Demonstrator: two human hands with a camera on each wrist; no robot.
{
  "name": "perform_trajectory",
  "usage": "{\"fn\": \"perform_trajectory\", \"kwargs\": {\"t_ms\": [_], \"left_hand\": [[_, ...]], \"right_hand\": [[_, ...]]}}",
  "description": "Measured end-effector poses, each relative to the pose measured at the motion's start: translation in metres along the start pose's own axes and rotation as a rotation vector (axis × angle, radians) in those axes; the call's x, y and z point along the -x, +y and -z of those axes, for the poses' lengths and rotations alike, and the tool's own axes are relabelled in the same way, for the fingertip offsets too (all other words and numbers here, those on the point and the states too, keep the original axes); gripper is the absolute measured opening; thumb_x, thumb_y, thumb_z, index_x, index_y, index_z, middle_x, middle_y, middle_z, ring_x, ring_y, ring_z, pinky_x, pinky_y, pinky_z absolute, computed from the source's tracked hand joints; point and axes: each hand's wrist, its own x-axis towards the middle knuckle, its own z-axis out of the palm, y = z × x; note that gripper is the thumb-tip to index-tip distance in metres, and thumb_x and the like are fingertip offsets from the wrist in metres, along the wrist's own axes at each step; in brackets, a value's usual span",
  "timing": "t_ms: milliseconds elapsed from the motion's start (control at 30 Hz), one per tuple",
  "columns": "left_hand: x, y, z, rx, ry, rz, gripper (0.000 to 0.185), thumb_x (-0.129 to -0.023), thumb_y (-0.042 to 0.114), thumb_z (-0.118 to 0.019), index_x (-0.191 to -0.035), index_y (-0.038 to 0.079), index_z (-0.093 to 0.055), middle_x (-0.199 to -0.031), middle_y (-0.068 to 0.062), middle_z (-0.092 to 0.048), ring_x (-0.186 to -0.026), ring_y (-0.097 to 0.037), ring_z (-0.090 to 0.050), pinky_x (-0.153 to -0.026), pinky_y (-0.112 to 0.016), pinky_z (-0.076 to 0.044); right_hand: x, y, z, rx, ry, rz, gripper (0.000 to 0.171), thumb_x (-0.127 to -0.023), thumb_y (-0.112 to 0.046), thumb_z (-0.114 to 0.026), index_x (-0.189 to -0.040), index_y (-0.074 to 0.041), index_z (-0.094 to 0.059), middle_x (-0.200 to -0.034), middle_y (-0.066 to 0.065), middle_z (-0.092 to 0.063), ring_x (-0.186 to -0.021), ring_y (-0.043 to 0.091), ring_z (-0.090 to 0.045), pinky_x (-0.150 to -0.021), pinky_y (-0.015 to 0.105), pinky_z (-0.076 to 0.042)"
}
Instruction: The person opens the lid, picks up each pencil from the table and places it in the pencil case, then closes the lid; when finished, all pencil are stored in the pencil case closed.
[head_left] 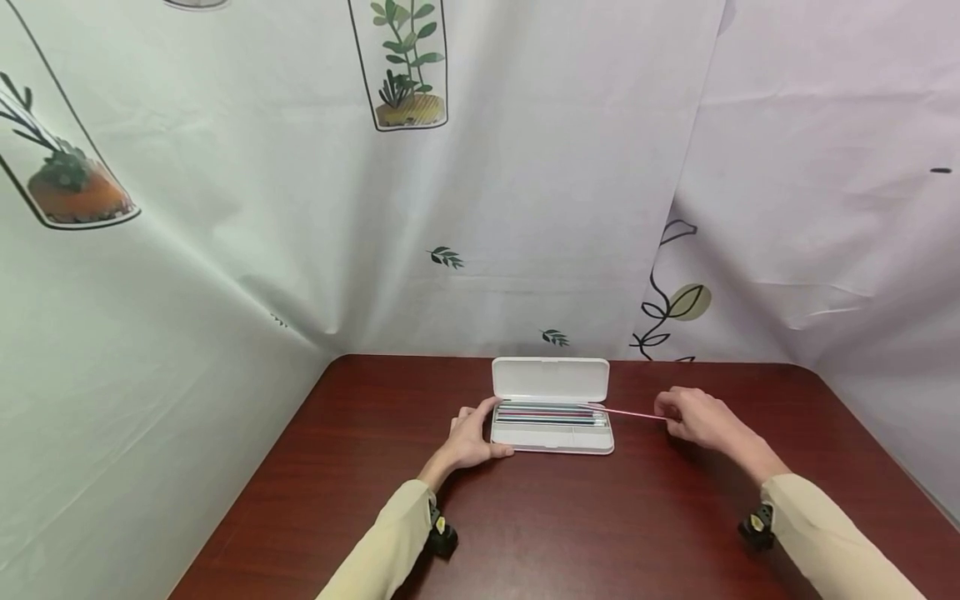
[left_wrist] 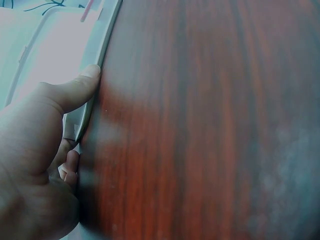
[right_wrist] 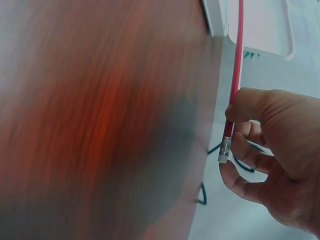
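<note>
A white pencil case (head_left: 555,438) lies open on the table, its lid (head_left: 551,379) raised at the back. Several pencils (head_left: 547,414) lie side by side in its rear part. My left hand (head_left: 470,437) grips the left end of the case, thumb at the front edge; the left wrist view shows that thumb (left_wrist: 80,90) on the rim. Right of the case, my right hand (head_left: 697,417) pinches a red pencil (right_wrist: 237,65) near its white eraser. The pencil's far end reaches over the case's right side.
The dark red-brown wooden table (head_left: 570,525) has rounded back corners. Pale cloth (head_left: 525,208) printed with plants hangs behind it and along both sides. A small black device (head_left: 442,537) is worn on the left wrist, another (head_left: 757,527) on the right.
</note>
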Motion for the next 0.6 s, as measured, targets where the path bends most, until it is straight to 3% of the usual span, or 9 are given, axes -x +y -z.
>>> {"fn": "perform_trajectory", "kwargs": {"t_ms": [600], "left_hand": [[0.000, 0.001, 0.000, 0.001, 0.000, -0.003, 0.087, -0.070, 0.032, -0.091, -0.144, 0.016, -0.048, -0.117, -0.012, -0.060, -0.111, -0.031, -0.046, -0.085, -0.043, -0.033]], "right_hand": [[-0.037, -0.035, -0.017, -0.035, -0.010, 0.050, 0.020, -0.075, 0.000, -0.072, -0.083, -0.017, -0.064, -0.075, -0.009, -0.047, -0.066, 0.013, -0.046, -0.055, 0.036, -0.040]]}}
